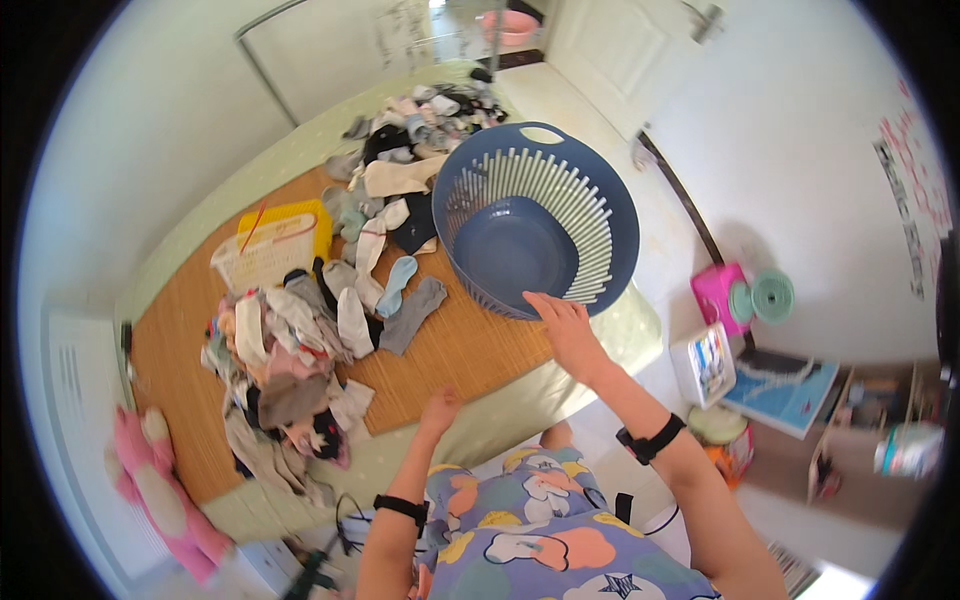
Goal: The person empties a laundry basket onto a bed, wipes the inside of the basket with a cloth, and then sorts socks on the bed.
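Observation:
A dark blue plastic laundry basket (514, 247) with slatted sides stands near the right end of the bed, its inside bare. My right hand (568, 334) is at its near rim, fingers over the edge. My left hand (441, 411) hovers above the mat's front edge, apart from the basket; its fingers look curled and blurred, and nothing shows in it. Left of the basket, a grey sock (412, 315) and a light blue sock (397, 285) lie on the brown slatted mat (465, 360). A large mixed heap of socks and clothing (292, 375) spreads farther left.
Another sock pile (431, 116) sits at the bed's far end. White (266, 259) and yellow (307, 214) plastic baskets stand together on the mat. A pink plush toy (165, 495) leans at the left. Right of the bed are a green fan (772, 296) and a shelf (787, 457).

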Motion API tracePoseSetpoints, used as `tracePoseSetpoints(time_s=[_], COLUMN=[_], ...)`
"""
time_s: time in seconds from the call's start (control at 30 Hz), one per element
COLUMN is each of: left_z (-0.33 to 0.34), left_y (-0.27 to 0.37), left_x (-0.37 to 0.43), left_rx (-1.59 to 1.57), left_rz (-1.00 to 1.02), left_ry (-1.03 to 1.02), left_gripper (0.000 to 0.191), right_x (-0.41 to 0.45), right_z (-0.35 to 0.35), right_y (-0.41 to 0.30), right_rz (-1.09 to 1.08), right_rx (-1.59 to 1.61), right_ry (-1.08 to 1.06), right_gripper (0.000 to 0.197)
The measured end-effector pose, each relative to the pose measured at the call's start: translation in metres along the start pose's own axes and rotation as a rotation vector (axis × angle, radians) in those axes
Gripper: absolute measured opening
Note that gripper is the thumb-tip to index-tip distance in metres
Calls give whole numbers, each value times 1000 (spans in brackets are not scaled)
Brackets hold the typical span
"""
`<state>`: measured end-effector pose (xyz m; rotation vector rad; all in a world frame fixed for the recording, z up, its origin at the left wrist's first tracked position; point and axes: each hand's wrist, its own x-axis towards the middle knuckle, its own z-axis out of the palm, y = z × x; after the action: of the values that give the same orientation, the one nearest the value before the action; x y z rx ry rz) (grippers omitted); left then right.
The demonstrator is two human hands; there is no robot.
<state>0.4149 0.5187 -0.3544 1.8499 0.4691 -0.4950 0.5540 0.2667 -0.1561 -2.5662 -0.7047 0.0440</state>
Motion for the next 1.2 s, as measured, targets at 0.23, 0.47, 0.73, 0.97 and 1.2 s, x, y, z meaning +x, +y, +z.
tracePoseSetpoints(time_s=[0.23, 0.47, 0.73, 0.97, 1.2], left_z=[80, 133, 164, 327, 432], left_y=[52, 108, 79, 24, 47], left_x=[-21, -65, -206, -348, -484], left_rx=[-125, -402, -694, -998, -1040], left_rz=[-129, -9, -260, -530, -688], left_ry=[132, 462, 1078, 1697, 2802], left_gripper=[43, 48, 45, 42, 54], right_x=[-25, -25, -84, -182, -222], right_z=[-23, -44, 3, 9, 44], right_y=[32, 18, -69, -122, -185], right_rz=[-503, -777, -1310, -1704, -1689], right_rx=[72, -92, 280, 343, 322], right_ry=[-138, -65, -723, -1149, -1451], right_gripper=[47, 33, 32, 32, 29])
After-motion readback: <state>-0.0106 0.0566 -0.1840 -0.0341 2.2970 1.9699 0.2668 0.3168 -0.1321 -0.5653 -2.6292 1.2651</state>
